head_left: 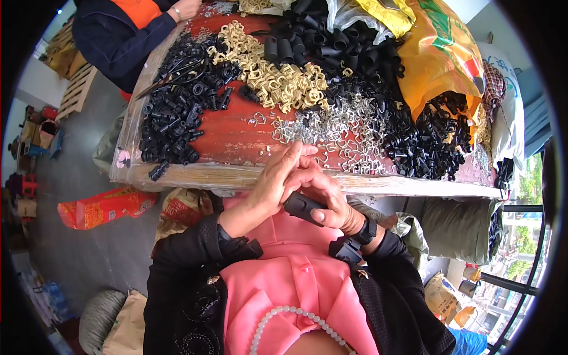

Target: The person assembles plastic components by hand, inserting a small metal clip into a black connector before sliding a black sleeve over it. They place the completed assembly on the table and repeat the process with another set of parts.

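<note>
My right hand (332, 196) is closed round a short black plastic tube-like piece (303, 207), the thumb lying along its near end. My left hand (273, 182) presses flat against the far side of the piece and the right fingers, its own fingers stretched out and pointing away from me. Both hands meet just in front of the table's near edge, above my pink top. Any small part between the palms is hidden. Closest to the fingertips on the table lies a spread of small silver metal clips (337, 133).
On the red table (228, 133) are piles of black fittings (171, 127), beige clips (284, 83), black tubes (343, 44) and small black parts (426, 148). An orange plastic bag (441, 53) stands at the right. A co-worker's arm (136, 47) rests at the far left. Sacks surround the table.
</note>
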Available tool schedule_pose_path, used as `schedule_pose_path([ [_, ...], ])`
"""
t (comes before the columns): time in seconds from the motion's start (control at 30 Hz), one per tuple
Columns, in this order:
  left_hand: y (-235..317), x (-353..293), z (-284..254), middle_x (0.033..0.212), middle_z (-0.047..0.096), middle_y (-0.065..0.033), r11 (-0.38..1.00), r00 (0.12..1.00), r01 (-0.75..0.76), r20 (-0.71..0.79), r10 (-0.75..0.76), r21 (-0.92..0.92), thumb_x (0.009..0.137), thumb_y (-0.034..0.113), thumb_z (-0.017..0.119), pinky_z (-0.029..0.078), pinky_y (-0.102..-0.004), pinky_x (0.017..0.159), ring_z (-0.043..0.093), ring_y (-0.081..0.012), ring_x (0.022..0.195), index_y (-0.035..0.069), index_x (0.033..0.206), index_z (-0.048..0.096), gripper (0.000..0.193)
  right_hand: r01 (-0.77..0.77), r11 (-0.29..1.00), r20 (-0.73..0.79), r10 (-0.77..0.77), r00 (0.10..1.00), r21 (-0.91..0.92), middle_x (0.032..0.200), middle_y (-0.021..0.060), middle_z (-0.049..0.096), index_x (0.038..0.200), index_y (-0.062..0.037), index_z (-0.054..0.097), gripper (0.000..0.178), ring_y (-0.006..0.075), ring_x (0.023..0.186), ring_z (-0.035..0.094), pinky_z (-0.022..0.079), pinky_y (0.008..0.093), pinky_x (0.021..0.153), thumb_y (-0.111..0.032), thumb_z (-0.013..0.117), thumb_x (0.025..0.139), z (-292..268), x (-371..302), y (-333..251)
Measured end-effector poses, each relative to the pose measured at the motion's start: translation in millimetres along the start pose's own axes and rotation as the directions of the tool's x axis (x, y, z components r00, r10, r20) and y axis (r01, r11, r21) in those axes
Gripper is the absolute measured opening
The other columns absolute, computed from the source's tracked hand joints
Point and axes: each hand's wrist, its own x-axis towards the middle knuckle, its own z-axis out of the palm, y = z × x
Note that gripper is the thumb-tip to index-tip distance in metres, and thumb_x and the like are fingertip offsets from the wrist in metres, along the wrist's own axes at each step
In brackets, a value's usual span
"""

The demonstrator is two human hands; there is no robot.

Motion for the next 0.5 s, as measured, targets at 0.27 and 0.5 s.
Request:
schedule_pose_path([
  [0.27,12.4,-21.8,23.5,0.085,0.053,-0.0125,0.998,0.998,-0.054,0.01,0.055,-0.033,0.085,0.046,0.03,0.043,-0.0254,0.068,0.053,-0.0159,0.074,-0.002,0.104,0.045,0.054,0.015,1.0,-0.023,-0.015,1.0,0.01,0.1,0.0121,0.041,0.094,0.0009,0.045,0.055,0.0204,0.086,0.047,0.039,0.0302,0.077,-0.044,0.055,0.065,15.9,-13.4,-15.5],
  [0.5,1.5,-14.7,25.6,0.083,0.055,-0.0096,0.989,0.982,-0.145,0.119,0.146,-0.019,0.086,0.037,0.035,0.043,-0.0261,0.068,0.053,-0.0145,0.074,0.0,0.101,0.049,0.042,0.008,0.992,-0.021,-0.011,1.0,-0.124,0.092,0.011,0.046,0.091,0.001,0.047,0.053,0.02,0.081,0.051,0.042,0.0277,0.071,-0.045,0.056,0.066,7.1,-22.5,-21.0],
])
